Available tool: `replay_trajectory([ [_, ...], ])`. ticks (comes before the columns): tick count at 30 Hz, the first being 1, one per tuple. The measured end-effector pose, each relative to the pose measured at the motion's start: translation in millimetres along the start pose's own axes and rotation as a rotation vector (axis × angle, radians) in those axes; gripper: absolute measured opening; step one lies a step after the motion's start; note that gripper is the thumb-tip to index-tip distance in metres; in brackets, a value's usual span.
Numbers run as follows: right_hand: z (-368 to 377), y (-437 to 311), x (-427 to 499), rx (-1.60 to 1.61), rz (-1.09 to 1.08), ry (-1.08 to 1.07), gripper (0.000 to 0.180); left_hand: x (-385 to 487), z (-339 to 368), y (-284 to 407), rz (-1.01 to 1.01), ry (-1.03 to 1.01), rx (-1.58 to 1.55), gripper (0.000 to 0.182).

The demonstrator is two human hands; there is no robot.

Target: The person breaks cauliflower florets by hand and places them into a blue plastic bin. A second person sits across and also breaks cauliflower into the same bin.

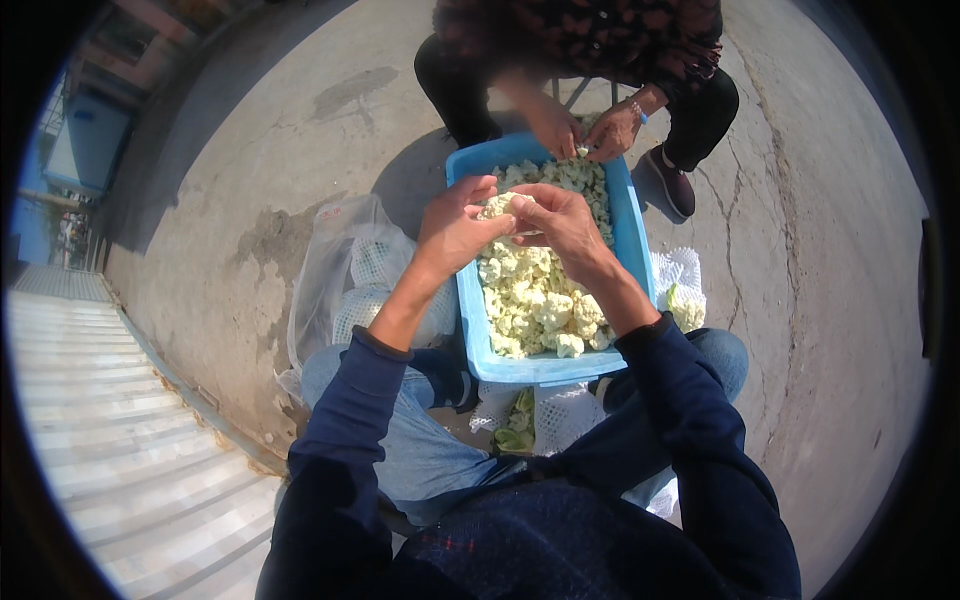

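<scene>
Both of my hands grip one cauliflower piece point(504, 204) above a blue plastic tub point(463, 300). My left hand point(456, 229) supports it from the left, thumb across its lower side. From the right, my right hand point(559, 225) pinches it with thumb and fingers, which partly hide the piece. Below them, the tub holds many small cauliflower florets point(525, 277). Larger cauliflower chunks point(559, 311) lie at the near end of the tub.
Opposite me, a seated person's hands point(585, 135) hold a small floret over the tub's far end. A clear plastic bag point(322, 262) with net-wrapped contents stands left. White foam netting point(566, 416) and green leaves point(517, 431) lie between my feet. Another cauliflower piece point(686, 309) sits right of the tub.
</scene>
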State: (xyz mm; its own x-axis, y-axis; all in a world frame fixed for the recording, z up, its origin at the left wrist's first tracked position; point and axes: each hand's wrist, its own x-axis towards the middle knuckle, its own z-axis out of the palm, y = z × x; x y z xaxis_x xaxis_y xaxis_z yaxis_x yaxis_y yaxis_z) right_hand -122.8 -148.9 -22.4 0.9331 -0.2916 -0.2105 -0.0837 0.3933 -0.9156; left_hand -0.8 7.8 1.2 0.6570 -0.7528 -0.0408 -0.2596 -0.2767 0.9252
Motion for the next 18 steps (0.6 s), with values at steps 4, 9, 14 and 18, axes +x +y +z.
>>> replay_trajectory([
  [4, -1.1, 6.9, 1.9, 0.119, 0.03, 0.099, 0.034, 0.4, -8.2, 0.8, -0.215, -0.048, -0.179, 0.042],
  [9, -5.8, 4.9, 3.6, 0.129, 0.049, 0.13, 0.034, -2.9, -10.8, 2.1, -0.2, 0.031, -0.281, 0.043],
  [14, 3.0, 1.5, 3.9, 0.12, 0.069, 0.164, 0.034, 1.7, -8.8, -21.3, 0.083, 0.165, -0.076, 0.049],
  [18, -1.8, 0.6, 0.9, 0.094, 0.09, 0.137, 0.034, 3.6, -6.0, -4.1, 0.057, 0.168, 0.029, 0.053],
])
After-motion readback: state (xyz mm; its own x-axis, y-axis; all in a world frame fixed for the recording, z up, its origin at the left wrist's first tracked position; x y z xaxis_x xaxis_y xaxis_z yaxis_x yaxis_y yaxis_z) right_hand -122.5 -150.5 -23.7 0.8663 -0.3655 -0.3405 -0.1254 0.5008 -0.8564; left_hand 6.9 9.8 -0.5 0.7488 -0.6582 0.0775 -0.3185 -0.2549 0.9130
